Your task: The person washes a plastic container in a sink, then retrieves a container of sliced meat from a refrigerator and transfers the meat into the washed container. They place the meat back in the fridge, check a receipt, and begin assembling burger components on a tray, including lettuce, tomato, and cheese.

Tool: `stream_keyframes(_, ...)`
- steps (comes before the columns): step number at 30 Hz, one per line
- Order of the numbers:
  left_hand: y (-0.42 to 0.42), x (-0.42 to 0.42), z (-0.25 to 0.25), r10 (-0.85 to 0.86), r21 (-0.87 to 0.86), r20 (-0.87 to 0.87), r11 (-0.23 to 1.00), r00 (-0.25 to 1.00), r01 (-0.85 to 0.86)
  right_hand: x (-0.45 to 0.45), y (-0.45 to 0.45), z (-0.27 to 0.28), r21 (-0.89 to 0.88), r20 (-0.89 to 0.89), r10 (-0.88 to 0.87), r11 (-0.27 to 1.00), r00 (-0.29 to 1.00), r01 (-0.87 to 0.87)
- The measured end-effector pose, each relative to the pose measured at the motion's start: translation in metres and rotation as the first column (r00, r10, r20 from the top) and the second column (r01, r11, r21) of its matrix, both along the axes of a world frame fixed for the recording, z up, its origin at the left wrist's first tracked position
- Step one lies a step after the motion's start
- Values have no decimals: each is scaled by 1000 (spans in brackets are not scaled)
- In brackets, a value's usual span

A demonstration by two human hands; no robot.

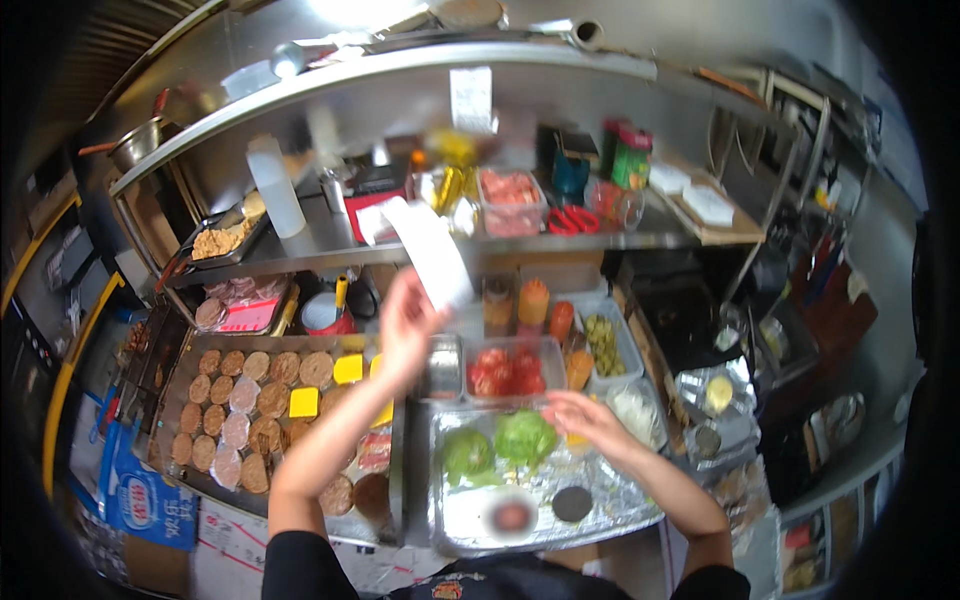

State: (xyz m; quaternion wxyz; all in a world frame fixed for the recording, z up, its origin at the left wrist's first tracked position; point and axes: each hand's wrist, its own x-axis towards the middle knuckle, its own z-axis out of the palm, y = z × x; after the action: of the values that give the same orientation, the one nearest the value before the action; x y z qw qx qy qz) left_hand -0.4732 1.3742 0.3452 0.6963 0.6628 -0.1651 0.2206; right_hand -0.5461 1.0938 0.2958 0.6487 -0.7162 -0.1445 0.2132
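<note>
My left hand is raised in front of the shelf, its fingers closed on the lower part of a long white paper slip. The slip curls upward past a small red-and-black device; whether it is attached there, I cannot tell. My right hand hovers beside a head of green lettuce, fingers extended with nothing seen in them. A second lettuce piece lies to the left on the foil-lined tray. Sliced tomatoes fill a clear container behind the lettuce.
At left, a flat griddle bears several patties and cheese slices. Sauce bottles, pickles and shredded onion stand around the tomatoes. Red-handled scissors and a tub of raw meat sit on the shelf.
</note>
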Motion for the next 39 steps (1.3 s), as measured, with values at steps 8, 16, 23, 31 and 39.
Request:
stream_keyframes(8,-28,-185,-100,-528,-373,-488,846,696,380,-44,71,-54,281,-145,183,950,972,-137)
stream_keyframes(16,-43,-193,-84,-574,-626,-425,745,699,231,-63,59,-53,201,-174,168,971,970,-132)
stream_keyframes(23,-50,-204,-77,-753,-645,-515,655,408,395,-41,78,-41,232,-74,-53,970,996,69)
stream_keyframes(31,-55,-215,-85,-843,-800,-354,497,404,337,-34,81,-39,457,-100,-136,874,986,167)
stream_keyframes(39,-50,-220,-88,-850,-760,-322,494,416,422,-33,84,-38,504,-39,-326,810,945,300)
